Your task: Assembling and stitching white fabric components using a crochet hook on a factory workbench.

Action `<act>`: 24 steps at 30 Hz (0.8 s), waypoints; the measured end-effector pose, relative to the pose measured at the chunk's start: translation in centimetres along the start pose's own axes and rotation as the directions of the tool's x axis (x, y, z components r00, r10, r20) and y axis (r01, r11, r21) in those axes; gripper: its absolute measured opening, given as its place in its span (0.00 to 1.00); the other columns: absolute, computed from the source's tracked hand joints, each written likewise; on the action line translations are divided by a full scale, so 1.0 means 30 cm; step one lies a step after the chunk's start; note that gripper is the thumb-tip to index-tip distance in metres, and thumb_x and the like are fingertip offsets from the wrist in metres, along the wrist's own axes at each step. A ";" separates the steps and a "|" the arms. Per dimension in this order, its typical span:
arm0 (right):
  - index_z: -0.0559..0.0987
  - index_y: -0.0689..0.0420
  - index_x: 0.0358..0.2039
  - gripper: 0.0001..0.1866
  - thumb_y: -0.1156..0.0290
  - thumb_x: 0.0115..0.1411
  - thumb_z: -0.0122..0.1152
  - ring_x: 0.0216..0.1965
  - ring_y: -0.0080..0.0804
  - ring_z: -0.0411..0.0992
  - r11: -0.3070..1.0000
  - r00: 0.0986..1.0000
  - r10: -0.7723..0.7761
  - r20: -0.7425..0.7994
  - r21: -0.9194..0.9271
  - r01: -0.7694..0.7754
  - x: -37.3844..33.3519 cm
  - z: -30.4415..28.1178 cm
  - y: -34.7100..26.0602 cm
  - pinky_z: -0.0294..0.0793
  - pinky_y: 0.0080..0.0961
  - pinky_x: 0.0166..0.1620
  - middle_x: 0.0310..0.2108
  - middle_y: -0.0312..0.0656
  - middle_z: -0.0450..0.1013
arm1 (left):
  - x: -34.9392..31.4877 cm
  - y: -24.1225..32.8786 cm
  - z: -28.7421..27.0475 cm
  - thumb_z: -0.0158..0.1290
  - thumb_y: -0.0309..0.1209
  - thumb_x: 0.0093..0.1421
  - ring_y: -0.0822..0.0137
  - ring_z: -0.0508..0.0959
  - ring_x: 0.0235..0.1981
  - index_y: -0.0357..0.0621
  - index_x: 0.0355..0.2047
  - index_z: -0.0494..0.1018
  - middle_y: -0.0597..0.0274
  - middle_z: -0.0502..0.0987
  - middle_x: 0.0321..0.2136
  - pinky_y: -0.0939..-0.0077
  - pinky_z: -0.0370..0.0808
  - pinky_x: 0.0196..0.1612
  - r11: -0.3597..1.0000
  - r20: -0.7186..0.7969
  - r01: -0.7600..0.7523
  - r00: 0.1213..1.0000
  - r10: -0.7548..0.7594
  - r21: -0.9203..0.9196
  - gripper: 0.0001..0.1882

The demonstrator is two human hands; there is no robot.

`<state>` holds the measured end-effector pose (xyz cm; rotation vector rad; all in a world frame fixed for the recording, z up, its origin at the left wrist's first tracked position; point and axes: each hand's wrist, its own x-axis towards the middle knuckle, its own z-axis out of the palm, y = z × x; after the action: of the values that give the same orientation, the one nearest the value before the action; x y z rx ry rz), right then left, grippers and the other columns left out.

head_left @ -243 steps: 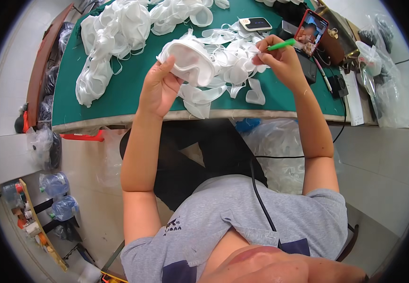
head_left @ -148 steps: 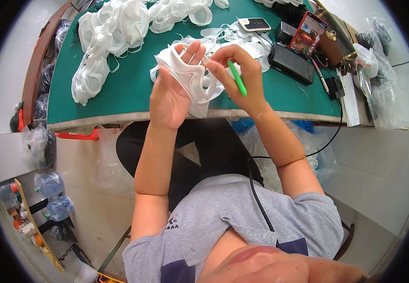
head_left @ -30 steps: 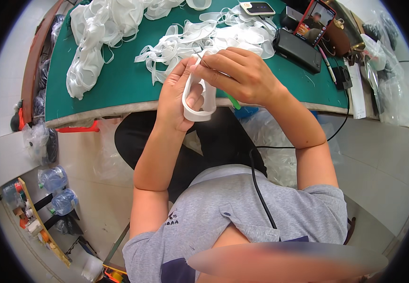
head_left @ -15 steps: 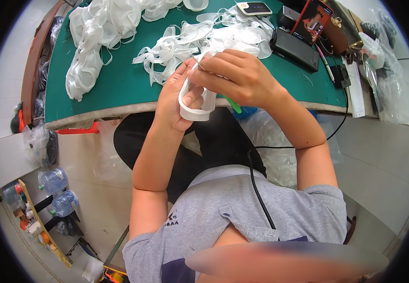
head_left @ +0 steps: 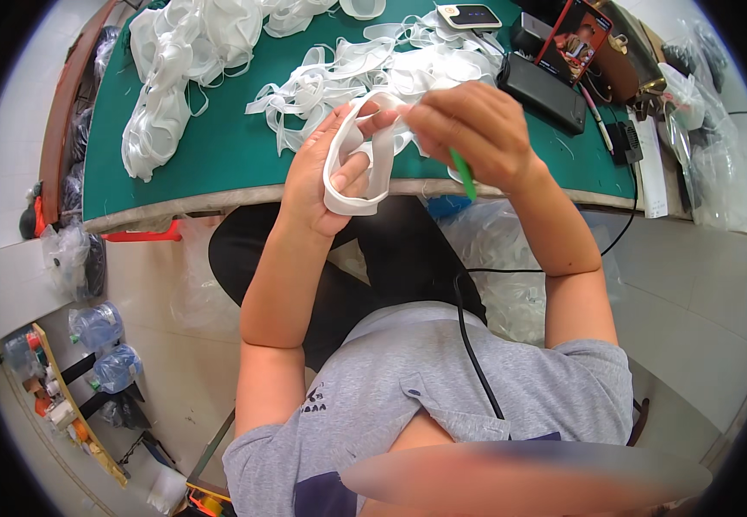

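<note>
Compared with half a second ago, the person's bare right hand (head_left: 481, 131) has pulled back toward the right edge of the green-topped table (head_left: 218, 159), its slim bright-green tool (head_left: 463, 175) swinging along. Those fingers are curled round the tool, whose tip I can't make out. Across from it, the bare left hand (head_left: 311, 177) grasps an open loop of soft white fabric (head_left: 352, 205), upright above the middle of the table's front edge, fingers through its opening. Blur hides whether the right fingertips touch the loop. Behind lies a tangled pile of thin white fabric pieces (head_left: 433, 69). To my eye, the step in hand is fine work at the loop's upper rim; another pass calls for a steady left hold and a careful, snag-free approach by the tool.
</note>
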<state>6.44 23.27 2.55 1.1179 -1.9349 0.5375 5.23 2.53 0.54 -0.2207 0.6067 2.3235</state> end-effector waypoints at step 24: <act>0.79 0.64 0.35 0.09 0.71 0.59 0.63 0.27 0.15 0.68 0.471 0.609 0.765 0.208 0.463 -0.751 0.001 0.043 -0.083 0.68 0.12 0.32 0.26 0.34 0.73 | 0.043 0.009 -0.077 0.30 0.32 0.70 0.73 0.70 0.12 0.30 0.51 0.61 0.44 0.69 0.49 0.83 0.68 0.12 0.842 0.518 0.342 0.851 -0.089 -0.418 0.18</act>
<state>8.00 21.09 1.74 0.4181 -2.2771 1.6424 4.08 2.03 -1.80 0.0600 -0.2721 2.1409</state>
